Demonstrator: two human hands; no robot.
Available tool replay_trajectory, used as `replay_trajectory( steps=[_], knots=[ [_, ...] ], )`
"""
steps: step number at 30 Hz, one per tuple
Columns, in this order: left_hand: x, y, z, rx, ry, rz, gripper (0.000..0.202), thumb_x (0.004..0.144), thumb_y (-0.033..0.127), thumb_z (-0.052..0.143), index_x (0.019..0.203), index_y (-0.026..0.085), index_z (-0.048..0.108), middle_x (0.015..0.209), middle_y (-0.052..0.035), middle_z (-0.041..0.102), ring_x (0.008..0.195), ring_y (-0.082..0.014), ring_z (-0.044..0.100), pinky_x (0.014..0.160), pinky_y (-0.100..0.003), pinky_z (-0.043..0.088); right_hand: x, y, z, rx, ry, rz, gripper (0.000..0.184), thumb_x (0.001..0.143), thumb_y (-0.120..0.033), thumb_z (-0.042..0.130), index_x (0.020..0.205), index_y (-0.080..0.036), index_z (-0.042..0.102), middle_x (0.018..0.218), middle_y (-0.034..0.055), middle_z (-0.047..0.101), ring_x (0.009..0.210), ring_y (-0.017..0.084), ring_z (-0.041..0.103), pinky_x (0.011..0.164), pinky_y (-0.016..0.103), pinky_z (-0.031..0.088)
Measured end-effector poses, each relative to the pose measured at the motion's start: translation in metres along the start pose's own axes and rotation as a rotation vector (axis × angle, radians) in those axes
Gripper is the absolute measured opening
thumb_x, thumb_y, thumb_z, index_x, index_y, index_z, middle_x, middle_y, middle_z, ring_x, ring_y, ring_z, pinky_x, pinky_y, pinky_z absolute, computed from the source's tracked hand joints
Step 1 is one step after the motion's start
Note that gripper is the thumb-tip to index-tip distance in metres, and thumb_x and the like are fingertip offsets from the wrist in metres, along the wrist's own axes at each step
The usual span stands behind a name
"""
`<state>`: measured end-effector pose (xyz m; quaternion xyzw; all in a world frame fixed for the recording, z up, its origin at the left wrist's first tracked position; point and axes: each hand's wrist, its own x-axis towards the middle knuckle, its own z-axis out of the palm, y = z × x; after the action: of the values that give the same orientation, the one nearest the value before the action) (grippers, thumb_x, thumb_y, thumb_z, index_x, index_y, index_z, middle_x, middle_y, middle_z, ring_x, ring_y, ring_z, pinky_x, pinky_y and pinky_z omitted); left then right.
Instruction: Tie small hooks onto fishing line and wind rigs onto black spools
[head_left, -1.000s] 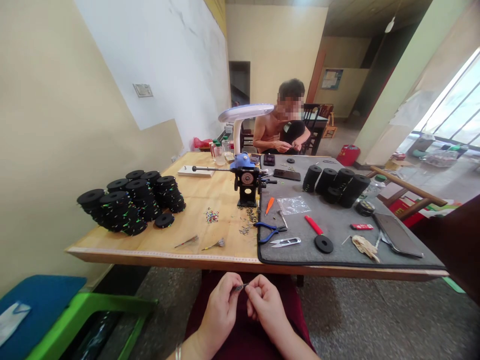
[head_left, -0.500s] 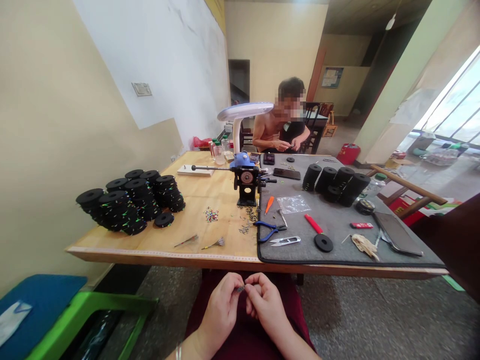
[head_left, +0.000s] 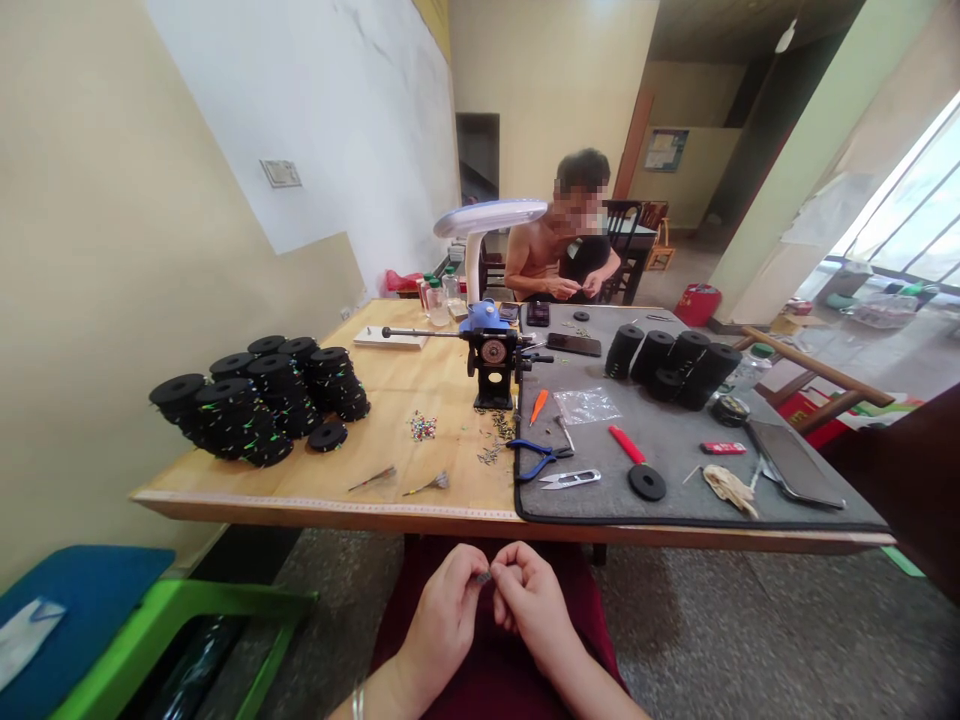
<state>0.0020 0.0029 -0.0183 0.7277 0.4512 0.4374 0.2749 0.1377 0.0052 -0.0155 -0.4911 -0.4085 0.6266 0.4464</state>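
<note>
Close together above my lap, in front of the table edge, are my left hand [head_left: 450, 605] and my right hand [head_left: 525, 600]. The left is closed in a pinch, and a tiny greenish piece [head_left: 484, 577] shows at its fingertips. My right thumb and forefinger press together right beside that piece; whatever they grip is too small to make out. On the table ahead lie two thin bundles of fine stems, a left bundle [head_left: 373, 478] and a right bundle [head_left: 427, 484]. Behind them is a small heap of coloured beads [head_left: 422, 427].
Stacked black foam spools [head_left: 247, 395] stand at the left, more black spools [head_left: 675, 362] at the right. A winding device [head_left: 493, 360] with a lamp sits mid-table. Blue pliers [head_left: 538, 458], thread snips [head_left: 570, 479] and a phone [head_left: 574, 345] lie on the grey mat [head_left: 600, 505]. A co-worker [head_left: 559, 250] sits opposite.
My hands stay almost in place, with only slight finger movement. The co-worker's hands have shifted a little. The view has tilted very slightly.
</note>
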Motion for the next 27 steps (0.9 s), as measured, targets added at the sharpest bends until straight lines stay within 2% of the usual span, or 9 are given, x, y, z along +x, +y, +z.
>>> replay_trajectory(
  steps=[10,19,27],
  knots=[
    [0.001,0.002,-0.001,-0.012,-0.07,-0.02,0.015,0.089,0.015,0.04,0.08,0.022,0.049,0.08,-0.0031,0.06,0.073,-0.0165,0.058,0.068,-0.026,0.047,0.003,0.003,-0.006,0.156,0.036,0.042,0.034,0.075,-0.05,0.06,0.07,-0.019,0.045,0.032,-0.0112,0.041,0.027,0.003,0.021,0.032,0.016,0.011],
    [0.001,0.007,-0.002,-0.11,-0.113,-0.093,0.012,0.09,0.02,0.041,0.08,0.021,0.048,0.079,-0.003,0.057,0.072,-0.0166,0.055,0.069,-0.027,0.045,0.002,0.0,-0.005,0.088,0.04,0.032,0.037,0.076,-0.055,0.054,0.073,-0.021,0.041,0.032,-0.0103,0.045,0.026,0.004,0.027,0.031,0.015,0.016],
    [0.004,0.012,-0.005,-0.263,-0.221,-0.246,0.015,0.091,0.029,0.043,0.08,0.02,0.048,0.071,0.0005,0.052,0.065,-0.0142,0.049,0.064,-0.025,0.04,0.004,0.01,-0.007,-0.013,0.044,-0.094,0.034,0.082,-0.054,0.048,0.075,-0.022,0.037,0.033,-0.0124,0.042,0.026,0.005,0.028,0.031,0.016,0.019]
  ],
)
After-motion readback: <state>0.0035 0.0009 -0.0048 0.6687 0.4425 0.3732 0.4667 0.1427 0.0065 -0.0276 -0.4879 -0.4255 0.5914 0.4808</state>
